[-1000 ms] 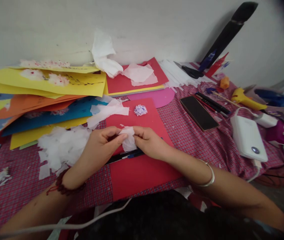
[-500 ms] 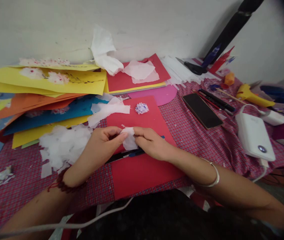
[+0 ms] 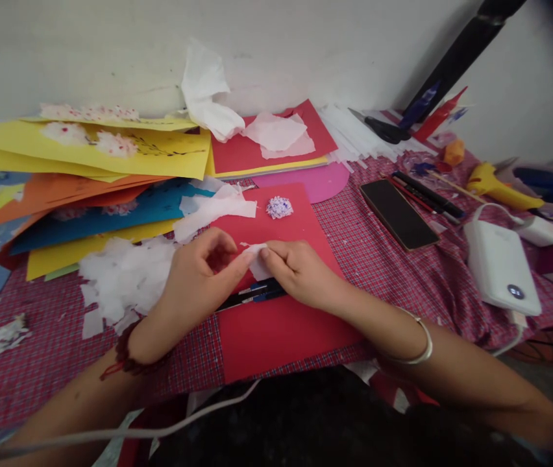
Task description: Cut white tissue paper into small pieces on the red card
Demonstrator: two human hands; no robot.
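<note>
Both hands meet over a red paper sheet (image 3: 276, 324) lying on the checked tablecloth. My left hand (image 3: 203, 275) and my right hand (image 3: 296, 272) each pinch a small piece of white tissue paper (image 3: 258, 258) between thumb and fingertips. Under the hands lie dark pens (image 3: 257, 293). A small crumpled white-and-blue tissue ball (image 3: 279, 207) rests farther back on the same red sheet. A heap of white tissue scraps (image 3: 125, 279) sits just left of my left hand.
Stacked yellow, orange and blue card sheets (image 3: 91, 175) fill the left. A phone (image 3: 398, 214), pens (image 3: 427, 194), white power bank (image 3: 500, 266), yellow glue gun (image 3: 495, 185) and scissors (image 3: 383, 130) lie on the right. A white cable (image 3: 159, 428) runs along the near edge.
The tissue piece has been squeezed smaller between the fingertips, and my left hand's fingers have lifted and curled. The view has shifted slightly.
</note>
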